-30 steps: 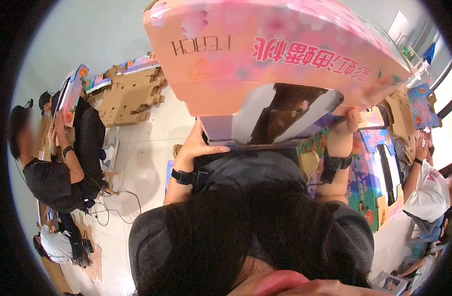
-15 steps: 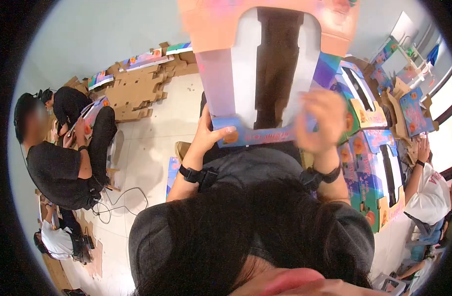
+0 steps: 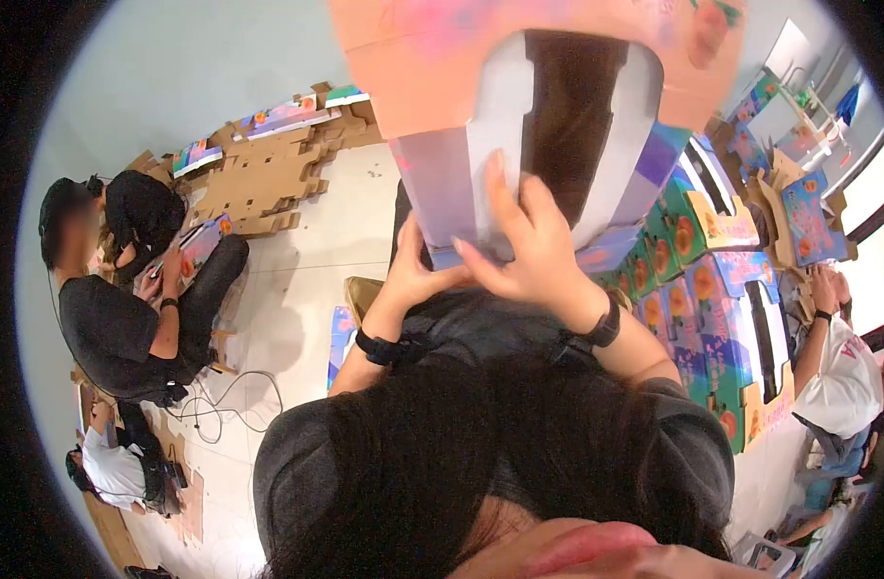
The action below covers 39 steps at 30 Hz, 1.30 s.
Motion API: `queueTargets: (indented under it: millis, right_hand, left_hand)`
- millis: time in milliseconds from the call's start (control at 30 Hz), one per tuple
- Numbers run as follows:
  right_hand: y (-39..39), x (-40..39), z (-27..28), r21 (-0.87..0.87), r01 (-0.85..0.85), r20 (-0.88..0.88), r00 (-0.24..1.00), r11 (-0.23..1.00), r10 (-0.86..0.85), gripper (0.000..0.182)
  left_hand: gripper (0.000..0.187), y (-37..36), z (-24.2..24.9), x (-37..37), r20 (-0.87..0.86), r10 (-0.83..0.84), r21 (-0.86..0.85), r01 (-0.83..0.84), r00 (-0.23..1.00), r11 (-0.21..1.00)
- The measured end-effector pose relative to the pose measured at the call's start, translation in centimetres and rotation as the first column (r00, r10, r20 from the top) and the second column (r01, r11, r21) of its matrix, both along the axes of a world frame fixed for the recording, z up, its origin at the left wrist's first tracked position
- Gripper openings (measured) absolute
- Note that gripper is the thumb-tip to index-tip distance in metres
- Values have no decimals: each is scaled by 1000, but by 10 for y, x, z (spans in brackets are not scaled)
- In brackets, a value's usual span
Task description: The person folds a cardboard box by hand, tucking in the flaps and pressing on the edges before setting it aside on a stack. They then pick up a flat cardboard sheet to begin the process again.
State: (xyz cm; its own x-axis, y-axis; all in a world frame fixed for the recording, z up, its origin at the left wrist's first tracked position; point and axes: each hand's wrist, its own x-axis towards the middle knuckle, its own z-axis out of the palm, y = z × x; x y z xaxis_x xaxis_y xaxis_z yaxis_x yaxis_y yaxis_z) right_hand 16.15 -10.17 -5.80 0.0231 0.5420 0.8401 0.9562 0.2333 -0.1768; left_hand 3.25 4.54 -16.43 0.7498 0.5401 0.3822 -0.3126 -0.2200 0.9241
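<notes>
A printed cardboard box (image 3: 428,92), peach-coloured at the far end and purple along its sides, stands before my lap. White panels flank a long dark opening (image 3: 567,125) in its face. My left hand (image 3: 418,275) grips the box's near left corner, thumb along the near edge and the other fingers partly hidden. Across the near end lies my right hand (image 3: 529,241), fingers spread, with its fingertips over the left white panel (image 3: 495,92). Both wrists wear black straps.
Similar printed boxes (image 3: 722,318) are stacked close on my right. Flattened brown cardboard (image 3: 259,183) covers the floor at the back left. A seated person (image 3: 124,318) handles a printed piece on the left, near a loose cable (image 3: 234,405). Another person (image 3: 838,367) is at the right.
My right hand has moved left from the box's right side to the left white panel. The box has shifted slightly right and tilted; my left hand stays at its near left corner.
</notes>
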Motion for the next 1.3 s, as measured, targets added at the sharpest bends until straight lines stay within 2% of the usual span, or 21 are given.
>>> queueTargets:
  millis: [33,67,167,200,300,400,500,567,633,667,700,767,800,833,967,1000,1067,1133,1167,1233,1300]
  right_hand:
    - [0,-2,3,7,38,-13,999,999,-38,88]
    - [5,-5,5,20,-2,-72,997,1000,4,98]
    - [13,-14,4,18,103,-49,994,995,-102,109]
    - [19,-12,-1,3,142,-15,990,990,-142,115]
    - [33,-3,-17,7,145,28,989,989,-145,111]
    - [34,0,-24,-2,94,53,994,996,-94,102]
    - [33,6,-22,13,-11,68,998,1000,10,96]
    - [27,15,-13,-39,-81,110,990,996,85,94]
    - [16,26,4,-119,-114,186,973,986,134,93]
    - [8,32,15,-170,-106,239,960,980,146,93]
    - [1,37,25,-219,-95,291,944,971,158,93]
    - [-8,36,43,-286,-74,296,941,955,162,91]
    - [-14,34,50,-328,-56,291,944,943,157,89]
    - [-19,34,55,-369,-36,289,945,929,152,87]
    - [-21,50,42,-648,-51,220,943,760,251,93]
    - [-19,54,34,-761,-47,162,952,647,260,95]
    - [-19,57,9,-733,-69,167,946,677,277,93]
    - [-22,53,3,-716,-86,158,947,693,280,89]
    - [-26,51,4,-685,-20,221,947,729,234,89]
    - [-35,47,4,-610,105,333,933,785,134,89]
    - [-40,42,-2,-581,124,313,946,805,80,89]
  left_hand:
    - [100,-7,2,4,12,13,-7,-13,1000,1000]
    - [98,-9,0,9,28,45,110,-48,999,993]
    - [93,-27,-1,28,46,105,15,-106,993,994]
    - [90,-26,-1,29,-34,112,146,-106,993,984]
    - [84,-15,5,34,-250,192,520,-36,949,854]
    - [76,-12,12,6,-126,-111,149,129,986,980]
    - [68,16,9,-26,-76,-123,213,137,989,968]
    - [61,50,1,-54,-134,-83,-138,64,987,988]
    - [54,86,6,-79,-154,265,-135,-285,952,949]
    - [54,105,-8,-96,-55,393,-170,-397,918,902]
    - [54,121,-21,-109,39,514,-214,-495,857,842]
    - [56,131,-1,-132,-33,707,-366,-667,707,649]
    - [62,130,-1,-147,110,685,-342,-620,720,706]
    - [61,130,2,-155,76,764,-381,-690,641,616]
    - [50,119,19,-165,146,812,-444,-696,566,565]
    - [49,116,22,-163,147,810,-431,-700,568,569]
    - [39,108,27,-151,173,789,-417,-681,590,601]
    - [37,89,41,-126,213,765,-209,-736,608,644]
    - [36,76,48,-112,228,752,-102,-753,619,651]
    - [40,45,58,-84,340,636,278,-721,692,635]
    - [50,10,78,-62,261,423,620,-486,868,616]
